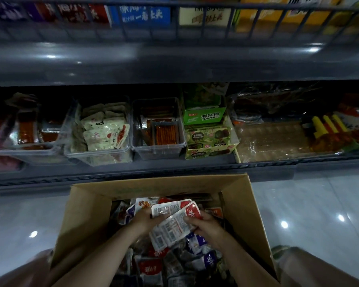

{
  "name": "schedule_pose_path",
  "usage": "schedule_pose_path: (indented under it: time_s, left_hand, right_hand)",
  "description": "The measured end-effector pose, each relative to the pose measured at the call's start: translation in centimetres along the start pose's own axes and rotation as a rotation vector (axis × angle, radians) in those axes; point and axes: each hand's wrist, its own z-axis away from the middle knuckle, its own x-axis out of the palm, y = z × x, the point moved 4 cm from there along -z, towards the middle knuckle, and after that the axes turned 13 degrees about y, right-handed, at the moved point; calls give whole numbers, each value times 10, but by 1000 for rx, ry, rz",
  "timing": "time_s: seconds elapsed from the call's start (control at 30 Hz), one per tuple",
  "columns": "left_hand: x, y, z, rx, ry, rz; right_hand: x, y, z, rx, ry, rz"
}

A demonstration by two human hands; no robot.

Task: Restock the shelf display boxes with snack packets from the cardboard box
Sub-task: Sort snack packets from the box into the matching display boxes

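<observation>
Nearest the camera, both hands are inside the open cardboard box (87,214), which stands on the glossy floor (319,214). The left hand (147,219) and the right hand (205,227) together grasp a fanned bundle of red-and-white snack packets (174,221). Their fingers curl round its edges, and the bundle is held just above the box's contents. Beneath it the box is filled with loose packets (197,259) in red, purple and dark wrappers. Just beyond the box's far flap runs the lower shelf (133,172). On it, straight past the box, sits a clear tub of red sticks (158,150). Left of that is a clear tub of pale packets (100,155), and right of it are stacked green display boxes (207,141). Farthest from the box, the upper shelf (174,65) carries blurred cartons (141,14) behind a wire rail (174,4).
</observation>
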Motion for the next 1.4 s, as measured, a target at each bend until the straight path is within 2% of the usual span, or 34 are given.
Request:
schedule_pose_path:
  time_s: [0.13,0.23,0.4,0.57,0.67,0.77,0.9,1.0,1.1,1.23,1.33,1.4]
  left_hand:
    - [-23,31,27,113,-60,-80]
    - [-38,59,55,134,-66,-78]
    - [-63,95,109,120,-81,84]
    - [-87,123,153,178,-131,259]
    - [-102,144,181,293,-64,316]
    - [-116,159,204,324,26,425]
    - [-127,170,219,309,23,491]
    - [-127,171,223,262,64,468]
    - [-122,171,225,220,-2,598]
    - [-125,173,225,324,42,514]
    - [-124,173,222,304,82,581]
    - [-120,172,219,266,95,584]
  right_hand:
    - [-3,-26,30,-97,16,35]
    - [-5,-51,58,-179,42,36]
    - [-6,-97,120,-278,27,1]
    - [-7,-143,193,-440,41,116]
    - [-11,-168,232,-580,81,116]
    - [-12,-182,261,-649,54,-48]
    - [-1,-190,279,-667,-10,-183]
    - [6,-194,281,-671,36,-157]
    - [8,-196,280,-670,86,-126]
    - [11,-198,277,-669,149,-113]
    - [23,-188,275,-476,3,-455]
    - [31,-179,275,-392,-64,-479]
